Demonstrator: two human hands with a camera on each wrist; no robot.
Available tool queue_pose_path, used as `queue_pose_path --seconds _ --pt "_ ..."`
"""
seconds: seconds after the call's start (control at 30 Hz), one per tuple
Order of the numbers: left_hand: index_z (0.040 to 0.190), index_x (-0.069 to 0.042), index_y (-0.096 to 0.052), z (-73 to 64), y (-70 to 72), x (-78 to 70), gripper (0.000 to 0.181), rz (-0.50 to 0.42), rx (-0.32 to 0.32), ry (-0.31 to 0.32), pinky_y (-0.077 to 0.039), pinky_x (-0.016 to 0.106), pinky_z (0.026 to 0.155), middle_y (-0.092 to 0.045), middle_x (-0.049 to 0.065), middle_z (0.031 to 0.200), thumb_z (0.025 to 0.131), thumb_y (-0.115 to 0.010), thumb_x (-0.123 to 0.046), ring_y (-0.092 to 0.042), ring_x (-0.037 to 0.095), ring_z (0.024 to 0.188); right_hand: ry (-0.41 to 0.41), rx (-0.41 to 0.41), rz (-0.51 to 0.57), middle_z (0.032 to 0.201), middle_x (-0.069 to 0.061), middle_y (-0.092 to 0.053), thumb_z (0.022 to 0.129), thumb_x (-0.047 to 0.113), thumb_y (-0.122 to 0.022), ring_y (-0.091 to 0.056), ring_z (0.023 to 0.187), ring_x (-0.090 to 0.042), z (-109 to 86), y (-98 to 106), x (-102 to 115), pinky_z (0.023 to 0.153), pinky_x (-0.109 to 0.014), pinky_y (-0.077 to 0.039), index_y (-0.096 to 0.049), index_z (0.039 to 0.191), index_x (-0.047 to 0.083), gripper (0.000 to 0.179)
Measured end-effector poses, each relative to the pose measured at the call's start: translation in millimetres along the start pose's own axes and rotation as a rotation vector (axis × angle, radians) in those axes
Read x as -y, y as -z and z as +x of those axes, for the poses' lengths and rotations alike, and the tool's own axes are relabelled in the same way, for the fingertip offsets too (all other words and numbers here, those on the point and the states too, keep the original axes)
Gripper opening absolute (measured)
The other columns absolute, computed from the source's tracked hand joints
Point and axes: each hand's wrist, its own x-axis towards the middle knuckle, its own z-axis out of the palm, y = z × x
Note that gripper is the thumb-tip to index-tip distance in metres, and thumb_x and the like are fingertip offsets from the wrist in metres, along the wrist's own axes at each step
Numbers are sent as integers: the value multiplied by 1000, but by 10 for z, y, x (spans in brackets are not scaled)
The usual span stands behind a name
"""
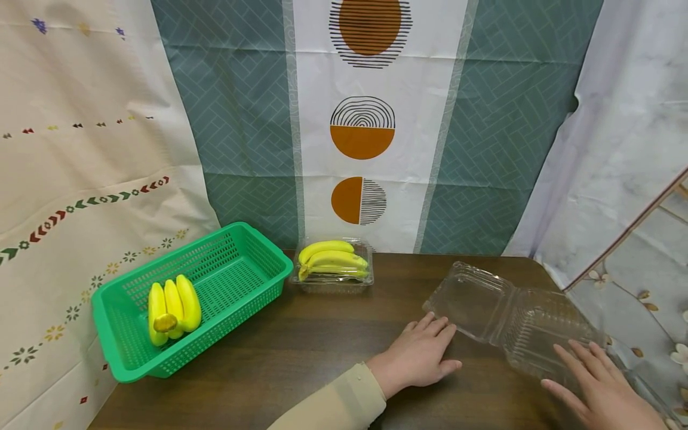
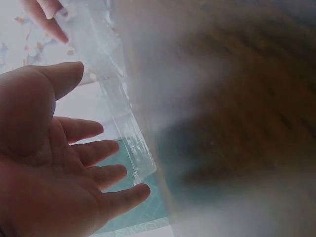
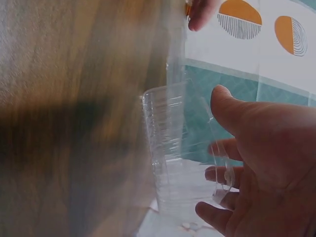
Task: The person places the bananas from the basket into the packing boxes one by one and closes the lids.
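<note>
A clear plastic clamshell box [image 1: 505, 316] lies unfolded on the table's right side, its lid half to the left and its ribbed base half to the right. My left hand [image 1: 419, 355] is at the near left corner of the lid half, fingers extended and holding nothing. Beside the base half, my right hand [image 1: 602, 382] has its fingers spread; in the right wrist view the box's side [image 3: 168, 143] stands close to those fingertips. Whether either hand touches the plastic I cannot tell.
A green plastic basket [image 1: 231, 310] at the left holds a bunch of bananas [image 1: 174, 307]. At the back, more bananas [image 1: 333, 260] sit in another clear box [image 1: 333, 286]. Patterned cloths hang behind and beside the brown wooden table [image 1: 322, 358].
</note>
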Motion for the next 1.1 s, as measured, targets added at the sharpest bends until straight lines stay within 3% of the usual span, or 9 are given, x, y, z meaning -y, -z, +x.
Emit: queue_pose_path --seconds 0.5,0.77,1.1 --pt "174 -26 -37 34 18 -33 74 13 -11 -6 -35 44 127 -32 -7 178 112 -50 -65 -24 20 167 1 -9 47 151 -52 -40 103 47 -77 -29 140 -77 -60 -104 116 114 -83 -23 -59 148 -12 75" --pt "174 -29 -36 29 41 -59 74 -4 -5 -2 -34 43 128 -30 -9 179 112 -51 -65 -23 19 167 -26 17 75 151 -48 -43 104 52 -74 -29 139 -78 -101 -202 230 110 -84 -26 -61 148 -8 76" --pt "174 -29 -35 17 63 -116 74 -8 -28 -26 -34 43 128 -28 -9 179 112 -51 -65 -23 20 167 2 -16 107 153 -42 -46 103 51 -76 -30 139 -78 -146 -373 282 106 -86 -28 -62 150 -4 74"
